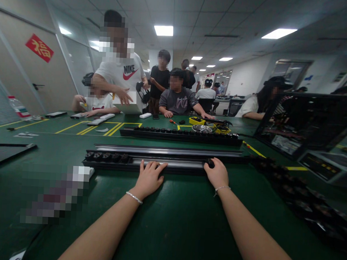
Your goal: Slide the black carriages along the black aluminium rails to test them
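Observation:
A long black channel [177, 167] with a shiny metal floor lies crosswise before me. Several black socket-like modules [108, 157] fill its left end. My left hand [150, 179] rests on the channel's middle, fingers spread and holding nothing. At its right part my right hand [217, 173] is closed, thumb and fingers around a small black module [210, 163]; the fingers partly hide it. Just behind lies a second, parallel channel [172, 151], and farther back a third channel [179, 135] carries a row of black modules.
Loose black modules [309, 203] are heaped on the right of the green table [174, 231]. An open black case [290, 124] and a grey device [319, 166] stand behind them. Yellow trays [197, 120] and a metal bowl [202, 128] sit farther back. Several people are around the table.

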Demonstrator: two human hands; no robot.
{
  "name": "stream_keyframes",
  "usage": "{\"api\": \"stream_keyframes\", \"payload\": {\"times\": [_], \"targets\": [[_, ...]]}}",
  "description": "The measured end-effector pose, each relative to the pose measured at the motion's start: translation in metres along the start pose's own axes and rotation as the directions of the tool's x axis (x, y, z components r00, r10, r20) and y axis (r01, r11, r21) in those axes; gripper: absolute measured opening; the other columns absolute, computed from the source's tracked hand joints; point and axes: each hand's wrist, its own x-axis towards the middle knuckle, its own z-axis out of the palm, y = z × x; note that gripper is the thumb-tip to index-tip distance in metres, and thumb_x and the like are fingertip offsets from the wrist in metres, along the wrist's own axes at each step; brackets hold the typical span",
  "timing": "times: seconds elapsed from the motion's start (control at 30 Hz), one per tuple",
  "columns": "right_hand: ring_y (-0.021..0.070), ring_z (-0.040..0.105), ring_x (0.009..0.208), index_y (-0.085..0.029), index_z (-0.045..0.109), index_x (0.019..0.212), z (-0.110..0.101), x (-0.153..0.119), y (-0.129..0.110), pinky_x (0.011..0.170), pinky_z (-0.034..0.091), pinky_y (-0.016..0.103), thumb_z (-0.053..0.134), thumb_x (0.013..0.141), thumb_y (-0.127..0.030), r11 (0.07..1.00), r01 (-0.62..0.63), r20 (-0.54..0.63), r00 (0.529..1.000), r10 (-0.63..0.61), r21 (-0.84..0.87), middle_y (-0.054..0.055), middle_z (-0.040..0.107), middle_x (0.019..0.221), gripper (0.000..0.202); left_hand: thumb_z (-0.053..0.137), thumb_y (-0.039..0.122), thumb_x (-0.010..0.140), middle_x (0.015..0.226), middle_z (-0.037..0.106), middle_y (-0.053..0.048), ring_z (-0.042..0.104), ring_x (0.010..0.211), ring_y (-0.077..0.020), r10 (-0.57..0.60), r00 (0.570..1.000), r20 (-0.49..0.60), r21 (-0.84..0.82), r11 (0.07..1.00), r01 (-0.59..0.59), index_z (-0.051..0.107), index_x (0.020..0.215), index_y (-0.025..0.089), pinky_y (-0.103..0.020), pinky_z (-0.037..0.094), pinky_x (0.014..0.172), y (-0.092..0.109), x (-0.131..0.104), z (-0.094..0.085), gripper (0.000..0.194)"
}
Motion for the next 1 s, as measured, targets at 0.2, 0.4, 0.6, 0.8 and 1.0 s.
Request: {"api": "stream_keyframes", "payload": {"times": [0.2, 0.4, 0.6, 0.8, 1.0], "targets": [[0.0269, 0.047, 0.118, -0.012, 0.063, 0.111, 0.000, 0.000, 0.000, 0.098, 0.037, 0.036, 0.046, 0.078, -0.038, 1.000, -0.028, 0.014, 1.000, 0.028, -0.004, 0.013, 0.052, 0.130, 0.045, 0.053, 0.029, 0.081, 0.118, 0.056, -0.003, 0.045, 0.117, -0.0242, 0.007, 1.000, -0.014, -0.006, 1.000, -0.007, 0.043, 0.130, 0.035, -0.060, 0.008, 0.108, -0.001, 0.000, 0.001, 0.051], [0.0244, 0.057, 0.100, -0.016, 0.064, 0.107, -0.004, 0.001, 0.000, 0.085, 0.043, 0.034, 0.046, 0.078, -0.037, 0.997, -0.071, 0.013, 0.997, 0.071, -0.016, 0.012, 0.062, 0.113, 0.040, 0.053, 0.030, 0.081, 0.119, 0.056, -0.003, 0.044, 0.118, -0.0246, -0.005, 1.000, 0.011, 0.006, 1.000, 0.005, 0.041, 0.132, 0.036, -0.059, 0.009, 0.109, 0.000, 0.000, 0.000, 0.053], [0.0239, 0.060, 0.089, -0.018, 0.062, 0.111, -0.012, 0.000, -0.004, 0.072, 0.045, 0.032, 0.045, 0.078, -0.040, 0.989, -0.147, 0.062, 0.987, 0.147, -0.006, 0.010, 0.065, 0.101, 0.043, 0.053, 0.030, 0.081, 0.119, 0.056, -0.003, 0.045, 0.117, -0.0248, -0.004, 1.000, 0.004, 0.001, 1.000, 0.004, 0.042, 0.131, 0.036, -0.059, 0.009, 0.109, 0.000, 0.000, -0.001, 0.052], [0.0241, 0.060, 0.087, -0.017, 0.059, 0.115, -0.016, 0.000, -0.005, 0.071, 0.045, 0.032, 0.045, 0.078, -0.041, 0.978, -0.208, 0.092, 0.974, 0.207, 0.005, 0.011, 0.065, 0.101, 0.047, 0.053, 0.030, 0.081, 0.119, 0.056, -0.004, 0.045, 0.117, -0.0246, -0.003, 1.000, -0.003, -0.012, 1.000, 0.003, 0.043, 0.131, 0.035, -0.060, 0.007, 0.109, 0.000, 0.000, 0.000, 0.051], [0.0235, 0.061, 0.084, -0.016, 0.059, 0.114, -0.016, 0.000, -0.004, 0.070, 0.045, 0.031, 0.046, 0.077, -0.041, 0.977, -0.212, 0.092, 0.974, 0.208, 0.036, 0.011, 0.066, 0.097, 0.047, 0.052, 0.029, 0.081, 0.119, 0.056, -0.004, 0.045, 0.117, -0.0245, 0.004, 1.000, -0.011, -0.019, 1.000, -0.005, 0.043, 0.131, 0.035, -0.060, 0.007, 0.109, -0.001, 0.000, 0.001, 0.051]]}}
